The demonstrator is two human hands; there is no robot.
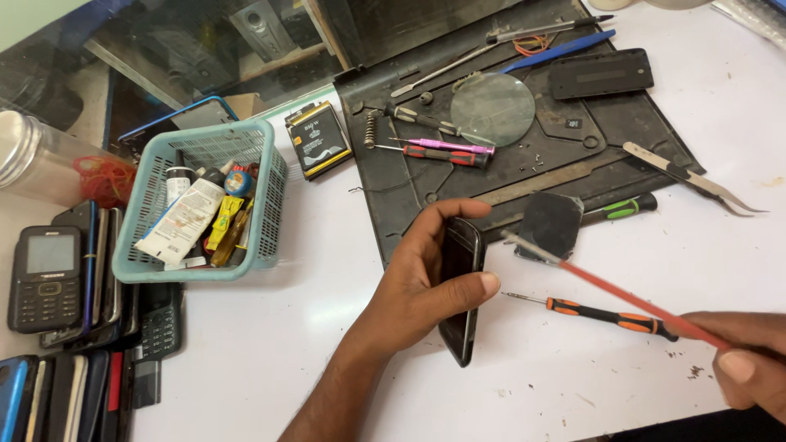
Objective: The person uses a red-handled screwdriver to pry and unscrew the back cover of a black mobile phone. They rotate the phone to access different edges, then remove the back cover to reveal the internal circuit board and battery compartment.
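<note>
Phone [460,286]: dark, held edge-up just above the desk [270,344], long axis running 12 to 6.
Left hand [422,282]: grip closed round the phone, thumb across its near side.
Right hand [749,360]: grip pinching a red tool [622,293]; its pale tip points to 10, just short of the phone's upper edge.
Relation: phone lies at 9 from the right hand.
Nearby: orange screwdriver [610,315] under the tool; black mat [524,139] at 12; basket [205,196] at 10.

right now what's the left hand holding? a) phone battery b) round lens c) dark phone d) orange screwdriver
c: the left hand grips a dark phone on edge over the white table, while the orange screwdriver, round lens and battery lie untouched.
</note>
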